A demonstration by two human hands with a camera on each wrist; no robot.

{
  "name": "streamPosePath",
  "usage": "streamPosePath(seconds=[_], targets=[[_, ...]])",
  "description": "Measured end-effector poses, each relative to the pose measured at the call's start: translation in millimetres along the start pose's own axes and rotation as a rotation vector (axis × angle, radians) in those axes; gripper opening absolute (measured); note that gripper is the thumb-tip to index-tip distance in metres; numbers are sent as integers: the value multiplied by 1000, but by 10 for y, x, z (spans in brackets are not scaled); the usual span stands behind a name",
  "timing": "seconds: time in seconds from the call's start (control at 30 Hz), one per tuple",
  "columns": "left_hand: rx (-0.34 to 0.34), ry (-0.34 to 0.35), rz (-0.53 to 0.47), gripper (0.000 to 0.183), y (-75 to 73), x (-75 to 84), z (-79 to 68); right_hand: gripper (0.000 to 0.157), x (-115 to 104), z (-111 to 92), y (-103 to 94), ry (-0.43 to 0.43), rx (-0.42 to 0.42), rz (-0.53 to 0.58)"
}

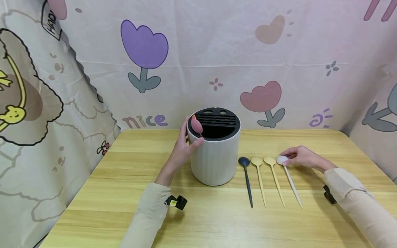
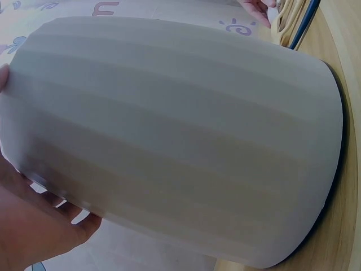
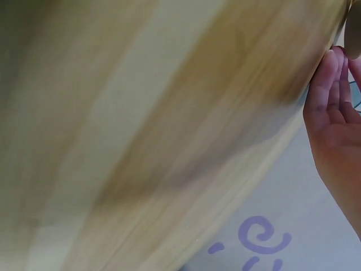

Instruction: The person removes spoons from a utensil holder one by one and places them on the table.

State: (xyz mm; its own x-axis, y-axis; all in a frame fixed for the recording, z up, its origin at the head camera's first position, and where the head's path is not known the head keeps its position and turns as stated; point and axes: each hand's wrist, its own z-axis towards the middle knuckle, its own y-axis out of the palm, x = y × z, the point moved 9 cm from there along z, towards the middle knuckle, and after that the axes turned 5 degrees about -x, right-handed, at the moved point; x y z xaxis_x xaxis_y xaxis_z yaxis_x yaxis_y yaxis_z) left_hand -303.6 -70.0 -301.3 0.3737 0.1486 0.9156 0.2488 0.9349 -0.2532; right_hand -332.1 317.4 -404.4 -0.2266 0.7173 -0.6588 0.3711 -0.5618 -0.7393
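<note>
A white ribbed utensil holder (image 1: 212,162) with a black slotted lid (image 1: 215,119) stands upright on the table. My left hand (image 1: 182,148) grips its left side near the rim, thumb in front and fingers around the far side. A pink spoon (image 1: 196,126) sticks up from the lid's left edge, with a bit of orange behind it. Right of the holder, a white spoon (image 1: 291,182) lies flat, and my right hand (image 1: 302,157) pinches its bowl between thumb and fingers. Beside it lie two cream spoons (image 1: 276,177) (image 1: 260,177) and a black spoon (image 1: 247,181).
The wooden table (image 1: 108,206) reaches back to a patterned cloth (image 1: 198,51) hung behind it. More cloth hangs at the left and right sides. Each wrist carries a small black camera (image 1: 176,202).
</note>
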Motion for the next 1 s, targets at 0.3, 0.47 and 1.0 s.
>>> streamPosePath(seconds=[0.3,0.47,1.0], targets=[[3,-7,-6,105,3,-9,0,50,63,-25,-3,49,-34,79],[7,-19,-2,100,-6,1,-11,50,50,-16,6,60,-62,101],[3,-11,1,96,-8,-3,0,40,-702,-172,-351,-18,478,-23]])
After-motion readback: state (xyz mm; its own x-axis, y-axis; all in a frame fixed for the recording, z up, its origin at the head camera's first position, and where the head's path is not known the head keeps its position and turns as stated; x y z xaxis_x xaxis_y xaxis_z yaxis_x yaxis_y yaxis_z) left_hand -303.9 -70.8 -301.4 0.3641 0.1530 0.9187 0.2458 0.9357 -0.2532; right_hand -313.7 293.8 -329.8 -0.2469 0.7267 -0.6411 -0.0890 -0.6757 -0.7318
